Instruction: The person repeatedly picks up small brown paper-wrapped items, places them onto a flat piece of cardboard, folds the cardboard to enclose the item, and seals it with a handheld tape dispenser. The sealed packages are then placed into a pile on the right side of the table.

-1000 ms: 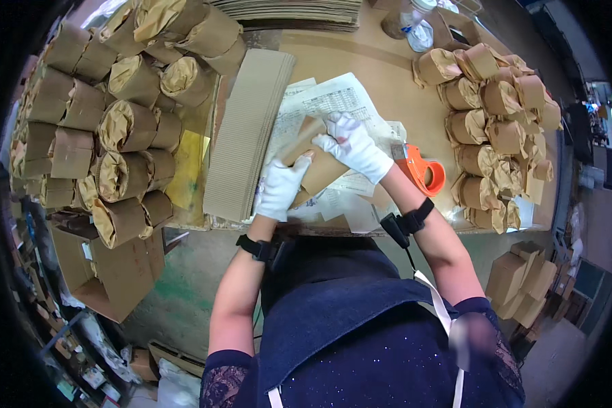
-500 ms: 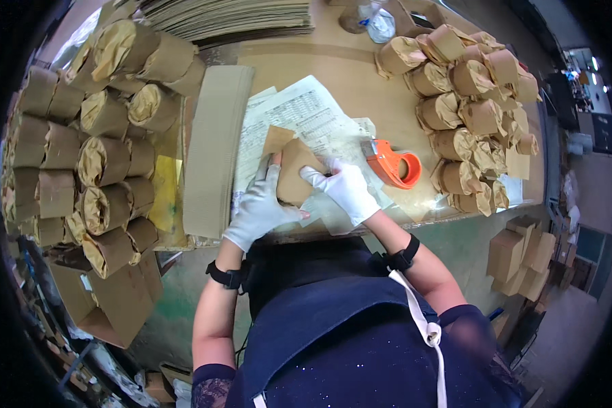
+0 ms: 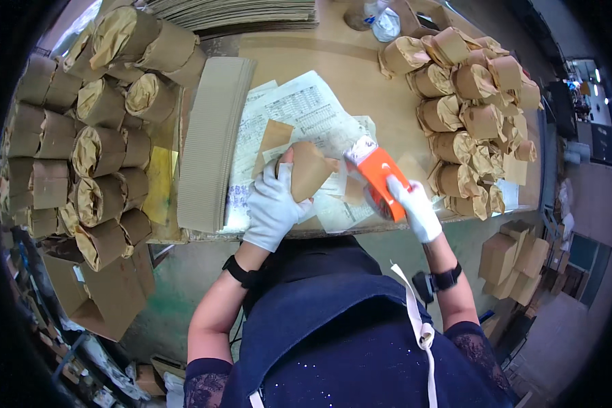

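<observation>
My left hand (image 3: 273, 207), in a white glove, is wrapped round a brown cardboard roll (image 3: 311, 170) and holds it above the printed sheets (image 3: 306, 109) on the table. In my gloved right hand (image 3: 415, 207) is an orange tape dispenser (image 3: 384, 178), lifted and tilted, its cutting end toward the roll. A gap remains between dispenser and roll. A small brown paper piece (image 3: 277, 134) lies on the sheets just beyond my left hand.
Wrapped brown paper bundles are stacked at the left (image 3: 96, 151) and the right (image 3: 455, 115). A stack of cardboard strips (image 3: 214, 143) lies left of the sheets. Flat cardboard (image 3: 245, 15) is piled at the back. An open carton (image 3: 102, 296) stands below the table at left.
My right hand has left the cardboard roll, moved right and picked up the tape dispenser from the table. My left hand keeps the roll, now turned and slightly further right.
</observation>
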Motion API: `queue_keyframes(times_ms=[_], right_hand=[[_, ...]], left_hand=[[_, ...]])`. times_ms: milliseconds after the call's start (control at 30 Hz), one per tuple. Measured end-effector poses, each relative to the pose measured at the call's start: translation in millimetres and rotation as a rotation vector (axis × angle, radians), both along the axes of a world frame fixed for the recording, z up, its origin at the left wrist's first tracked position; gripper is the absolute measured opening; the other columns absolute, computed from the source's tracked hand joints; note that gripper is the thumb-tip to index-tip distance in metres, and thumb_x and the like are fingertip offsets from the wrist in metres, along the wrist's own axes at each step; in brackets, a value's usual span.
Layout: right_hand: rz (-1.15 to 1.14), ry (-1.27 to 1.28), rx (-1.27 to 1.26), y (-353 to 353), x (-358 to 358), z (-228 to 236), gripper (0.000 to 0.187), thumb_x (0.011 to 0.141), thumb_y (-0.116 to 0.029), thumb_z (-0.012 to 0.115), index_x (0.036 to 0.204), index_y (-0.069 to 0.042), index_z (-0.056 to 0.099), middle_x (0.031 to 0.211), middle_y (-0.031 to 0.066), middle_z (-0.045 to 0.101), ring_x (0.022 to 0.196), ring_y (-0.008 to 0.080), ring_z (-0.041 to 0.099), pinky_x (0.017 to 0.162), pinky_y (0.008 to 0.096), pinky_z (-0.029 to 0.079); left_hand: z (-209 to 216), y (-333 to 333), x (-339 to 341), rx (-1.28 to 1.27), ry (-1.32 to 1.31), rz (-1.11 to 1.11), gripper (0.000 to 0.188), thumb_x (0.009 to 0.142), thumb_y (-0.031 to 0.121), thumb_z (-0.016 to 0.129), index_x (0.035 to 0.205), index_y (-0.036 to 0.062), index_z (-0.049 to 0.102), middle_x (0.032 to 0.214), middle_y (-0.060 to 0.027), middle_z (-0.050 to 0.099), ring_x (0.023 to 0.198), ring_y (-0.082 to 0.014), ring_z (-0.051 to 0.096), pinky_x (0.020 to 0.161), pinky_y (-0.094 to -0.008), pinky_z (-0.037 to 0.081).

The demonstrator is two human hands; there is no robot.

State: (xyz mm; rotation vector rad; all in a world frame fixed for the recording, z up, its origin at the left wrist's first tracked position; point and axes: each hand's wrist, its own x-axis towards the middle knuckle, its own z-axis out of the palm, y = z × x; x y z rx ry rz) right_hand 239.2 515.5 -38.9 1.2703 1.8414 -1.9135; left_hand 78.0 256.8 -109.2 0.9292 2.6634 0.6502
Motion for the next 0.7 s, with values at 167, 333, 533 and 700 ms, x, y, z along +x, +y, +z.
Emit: queue_keyframes(times_ms=[167,333,533,700], right_hand=[[0.320,-0.134,0.114,-61.7,-34.0,-5.9,0.061,0.091,-0.059,0.077,0.094,0.003,0.077,0.077,0.0053,0.071,0.072,0.0092,0.063,0.064,0.0295,0.051],[0.370,-0.021,0.198,-80.6,-81.8,-15.2,0.067,0.086,-0.065,0.076,0.083,0.002,0.077,0.067,0.0087,0.069,0.065,0.0139,0.065,0.062,0.0357,0.053],[0.279,-0.172,0.154,-65.1,-27.6,-29.2,0.071,0.089,-0.067,0.073,0.089,0.004,0.075,0.074,0.0077,0.071,0.067,0.0155,0.064,0.062,0.0352,0.051],[0.509,-0.262,0.391,-67.7,-36.1,-24.7,0.084,0.090,-0.078,0.064,0.081,0.005,0.073,0.062,0.0160,0.063,0.063,0.0232,0.065,0.065,0.0411,0.052]], left_hand=[[0.7,-16.6,-37.2,0.250,0.241,-0.172,0.105,0.070,0.051,0.085,0.159,0.0153,0.043,0.151,-0.0247,0.047,0.114,-0.0412,0.062,0.100,-0.0518,0.054],[-4.5,-31.3,-52.4,0.111,0.167,-0.117,0.102,0.067,0.045,0.091,0.155,0.0161,0.050,0.142,-0.0160,0.063,0.104,-0.0427,0.071,0.089,-0.0478,0.061],[8.5,-22.0,-66.2,0.104,0.165,-0.199,0.093,0.069,0.047,0.089,0.151,0.0207,0.055,0.135,-0.0174,0.067,0.094,-0.0393,0.074,0.081,-0.0486,0.062],[36.2,17.2,-84.6,-0.185,-0.375,-0.042,0.109,0.074,0.061,0.081,0.164,0.0190,0.035,0.133,-0.0248,0.066,0.109,-0.0423,0.072,0.093,-0.0502,0.058]])
